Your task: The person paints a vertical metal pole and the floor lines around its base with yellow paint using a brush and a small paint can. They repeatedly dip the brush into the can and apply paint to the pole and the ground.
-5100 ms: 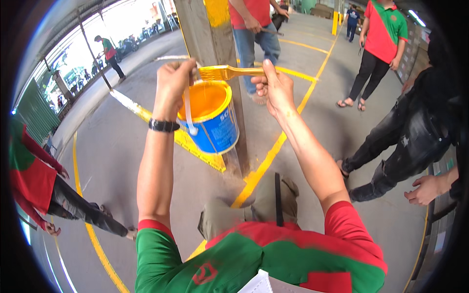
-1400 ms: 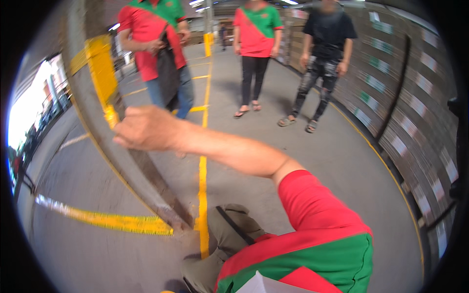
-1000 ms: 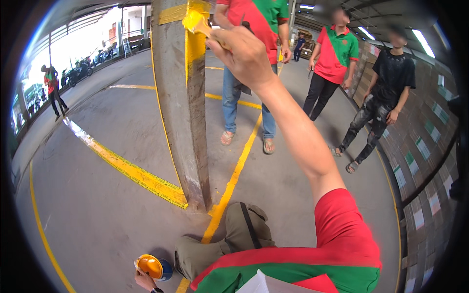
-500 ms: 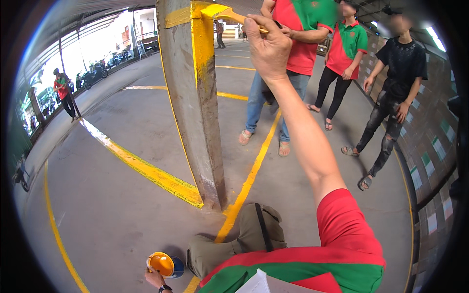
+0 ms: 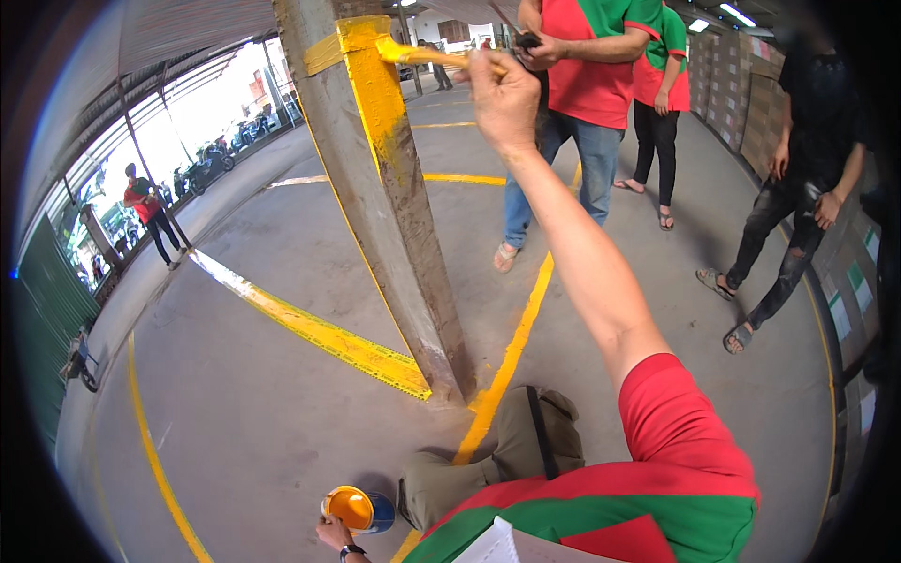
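My right hand (image 5: 507, 101) is raised, its fingers closed round the wooden handle of a paintbrush (image 5: 413, 54). The brush's yellow-loaded bristles touch the right edge of the freshly painted patch near the top of a grey post (image 5: 389, 216). Wet-looking yellow paint (image 5: 378, 98) covers part of that face and thins out lower down. Low on the left, my left hand (image 5: 333, 531) grips the rim of a small blue paint can (image 5: 381, 512). Orange-yellow paint shows inside the can.
Yellow lines (image 5: 516, 347) run across the concrete floor, one edged with tape (image 5: 375, 361) up to the post's foot. A person in jeans (image 5: 591, 75) stands just beyond the post. Others stand at right beside stacked cartons (image 5: 755, 113); another person (image 5: 150, 211) is far left.
My view has shifted, so the post leans more and sits slightly differently. The brush has moved from the top of the painted face down to its right edge. The paint can stays in my left hand.
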The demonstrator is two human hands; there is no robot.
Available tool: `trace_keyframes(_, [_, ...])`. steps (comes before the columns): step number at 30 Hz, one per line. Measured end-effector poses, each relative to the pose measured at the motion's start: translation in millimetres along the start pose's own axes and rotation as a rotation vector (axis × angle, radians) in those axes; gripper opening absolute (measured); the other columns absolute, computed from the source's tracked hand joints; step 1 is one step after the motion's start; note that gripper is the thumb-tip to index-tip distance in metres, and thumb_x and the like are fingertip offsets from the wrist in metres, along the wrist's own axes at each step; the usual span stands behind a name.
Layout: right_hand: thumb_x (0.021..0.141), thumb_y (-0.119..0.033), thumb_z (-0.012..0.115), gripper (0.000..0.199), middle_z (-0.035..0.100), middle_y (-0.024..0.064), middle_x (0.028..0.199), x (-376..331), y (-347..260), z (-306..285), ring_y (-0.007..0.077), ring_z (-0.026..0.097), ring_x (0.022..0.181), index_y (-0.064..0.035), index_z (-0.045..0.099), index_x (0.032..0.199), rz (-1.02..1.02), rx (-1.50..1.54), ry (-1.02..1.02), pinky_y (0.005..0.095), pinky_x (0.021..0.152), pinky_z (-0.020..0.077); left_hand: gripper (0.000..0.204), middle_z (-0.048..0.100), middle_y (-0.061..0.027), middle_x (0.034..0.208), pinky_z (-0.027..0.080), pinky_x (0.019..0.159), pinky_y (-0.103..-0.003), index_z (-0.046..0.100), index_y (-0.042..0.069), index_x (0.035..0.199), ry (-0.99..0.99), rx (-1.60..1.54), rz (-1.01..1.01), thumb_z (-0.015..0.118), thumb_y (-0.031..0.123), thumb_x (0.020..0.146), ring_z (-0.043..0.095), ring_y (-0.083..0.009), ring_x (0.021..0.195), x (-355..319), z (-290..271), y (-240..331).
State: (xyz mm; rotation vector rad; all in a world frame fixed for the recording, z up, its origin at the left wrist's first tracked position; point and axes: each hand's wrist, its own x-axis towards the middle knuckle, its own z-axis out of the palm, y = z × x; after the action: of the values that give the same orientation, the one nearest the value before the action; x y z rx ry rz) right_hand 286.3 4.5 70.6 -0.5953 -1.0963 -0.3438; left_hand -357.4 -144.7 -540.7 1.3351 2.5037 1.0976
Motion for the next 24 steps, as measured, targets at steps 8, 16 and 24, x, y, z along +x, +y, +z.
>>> trace_keyframes(8, [0.103, -0.029, 0.065, 0.033, 0.076, 0.0082, 0.079, -23.9, 6.0, -21.0, 0.0058, 0.068, 0.068, 0.0026, 0.071, 0.101, 0.133, 0.055, 0.078, 0.0201, 0.056, 0.051, 0.03, 0.072, -0.0269, 0.078, 0.057, 0.067, -0.044, 0.072, -0.014, 0.1, -0.083, -0.076, -0.075, 0.062, 0.013, 0.09, 0.072, -0.0354, 0.069, 3.3, -4.3, -3.0])
trace_keyframes(16, [0.102, -0.028, 0.066, 0.032, 0.075, 0.0066, 0.076, -47.1, 22.0, 8.5, 0.0042, 0.057, 0.057, 0.0033, 0.071, 0.103, 0.205, 0.133, 0.101, 0.0223, 0.052, 0.0441, 0.029, 0.073, -0.0253, 0.079, 0.058, 0.065, -0.042, 0.07, -0.015, 0.1, -0.11, -0.108, -0.095, 0.061, 0.01, 0.09, 0.073, -0.0327, 0.07, 4.2, -0.7, -8.1])
trace_keyframes(24, [0.103, -0.029, 0.065, 0.031, 0.074, 0.0056, 0.075, -144.3, 9.0, -60.1, 0.0032, 0.058, 0.058, 0.0005, 0.071, 0.103, 0.584, -0.051, 0.057, 0.0215, 0.052, 0.0444, 0.027, 0.073, -0.0247, 0.082, 0.059, 0.064, -0.04, 0.07, -0.015, 0.101, -0.069, -0.319, -0.142, 0.062, 0.008, 0.09, 0.073, -0.0297, 0.067, 4.3, -2.9, -6.2])
